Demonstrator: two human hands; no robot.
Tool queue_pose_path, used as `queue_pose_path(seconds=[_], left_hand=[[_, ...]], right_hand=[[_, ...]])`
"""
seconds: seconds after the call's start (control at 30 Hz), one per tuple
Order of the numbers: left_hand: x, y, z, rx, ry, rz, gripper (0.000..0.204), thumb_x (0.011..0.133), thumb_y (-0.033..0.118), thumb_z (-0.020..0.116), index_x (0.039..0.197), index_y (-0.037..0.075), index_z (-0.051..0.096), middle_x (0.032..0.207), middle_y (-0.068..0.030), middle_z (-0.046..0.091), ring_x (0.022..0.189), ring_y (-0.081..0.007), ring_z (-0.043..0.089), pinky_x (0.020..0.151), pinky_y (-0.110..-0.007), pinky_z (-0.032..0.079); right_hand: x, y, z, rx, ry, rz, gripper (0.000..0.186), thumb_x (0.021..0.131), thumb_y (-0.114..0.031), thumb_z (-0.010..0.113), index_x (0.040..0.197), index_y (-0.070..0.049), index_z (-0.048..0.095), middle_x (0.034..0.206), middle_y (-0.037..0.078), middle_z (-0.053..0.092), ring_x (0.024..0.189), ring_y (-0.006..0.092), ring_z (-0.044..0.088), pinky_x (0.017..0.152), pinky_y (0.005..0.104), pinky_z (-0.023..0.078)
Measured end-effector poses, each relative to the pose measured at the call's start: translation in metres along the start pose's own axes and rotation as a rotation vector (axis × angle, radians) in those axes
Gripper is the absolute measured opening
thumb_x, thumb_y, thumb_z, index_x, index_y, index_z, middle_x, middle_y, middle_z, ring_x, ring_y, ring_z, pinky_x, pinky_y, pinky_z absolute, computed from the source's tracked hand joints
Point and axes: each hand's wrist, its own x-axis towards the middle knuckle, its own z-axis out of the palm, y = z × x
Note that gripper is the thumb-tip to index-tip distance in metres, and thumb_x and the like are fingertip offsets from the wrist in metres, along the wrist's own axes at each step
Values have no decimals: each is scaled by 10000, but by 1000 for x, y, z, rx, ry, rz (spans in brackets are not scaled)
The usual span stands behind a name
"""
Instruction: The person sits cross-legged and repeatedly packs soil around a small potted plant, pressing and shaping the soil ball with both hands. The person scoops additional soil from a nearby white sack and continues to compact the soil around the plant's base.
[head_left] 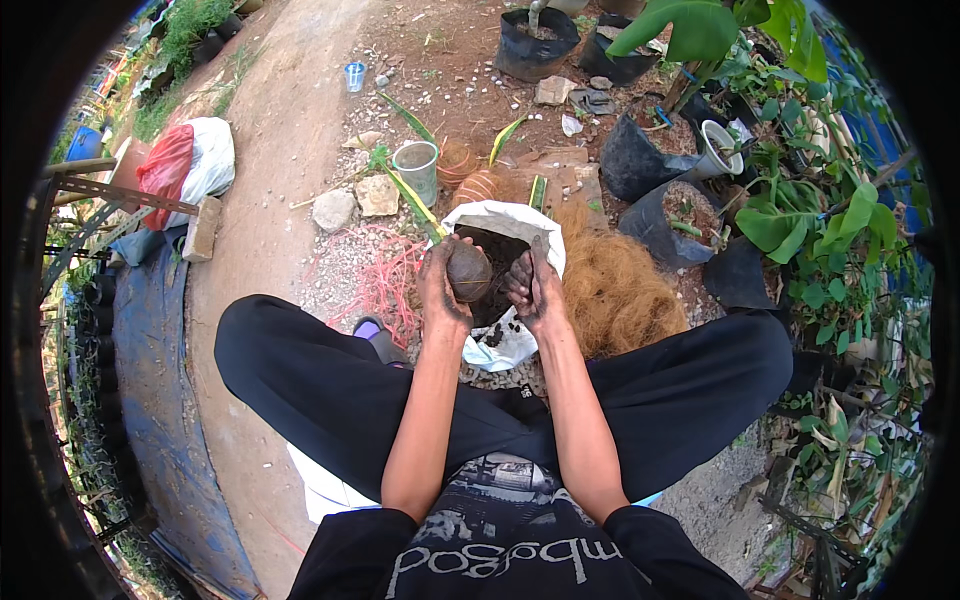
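My left hand [441, 285] cups a round dark brown ball [469, 268], with a long yellow-edged green leaf [415, 195] rising from behind it. My right hand [535, 285] is at the right side of an open white sack [496, 212] of dark soil [502, 246], its soiled fingers curled inward; whatever they may hold is hidden. The sack stands between my crossed legs. Brown fibre [625, 300] is heaped just right of it. String-wrapped balls [475, 185] and more upright leaves lie beyond. Pink strands [390, 285] are scattered on gravel left of the sack.
A clear cup [415, 172] and stones [333, 210] sit ahead of me. Black planting bags [640, 155], a white pot [720, 150] and leafy plants [785, 230] line the right. At left are red and white bags [165, 175], a block [202, 230] and a blue tarp [150, 370] beside the dirt path.
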Motion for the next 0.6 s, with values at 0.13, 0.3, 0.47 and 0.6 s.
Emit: queue_pose_path(seconds=[0.13, 0.3, 0.47, 0.6], left_hand=[[-2, 2, 1, -3, -4, 0, 277, 889, 199, 602, 1092, 23, 536, 1022, -148, 622, 909, -272, 644, 760, -387, 566], [-3, 5, 4, -29, 11, 0, 262, 888, 188, 603, 1076, 15, 544, 1003, -148, 629, 879, -257, 648, 760, -362, 562], [-7, 1, 4, -46, 28, -7, 255, 874, 151, 617, 1060, -11, 554, 955, -149, 642, 829, -233, 651, 750, -340, 561], [-3, 0, 0, -39, -5, -22, 263, 887, 196, 613, 1073, 25, 539, 1024, -163, 632, 921, -276, 644, 793, -379, 558]], right_hand=[[13, 16, 68, -449, 770, -191, 355, 919, -362, 584, 1072, -65, 466, 1061, 202, 617, 861, 294, 661, 730, 319, 566], [19, 2, 86, -543, 989, -21, 398, 937, -430, 530, 1103, -71, 484, 970, 185, 645, 789, 254, 672, 659, 329, 578], [19, 6, 90, -413, 893, -159, 491, 909, -576, 481, 811, -98, 539, 720, 84, 581, 548, 172, 561, 447, 255, 459], [16, 9, 87, -437, 927, -138, 538, 898, -606, 474, 618, -150, 426, 487, -5, 360, 373, 107, 333, 321, 220, 252]])
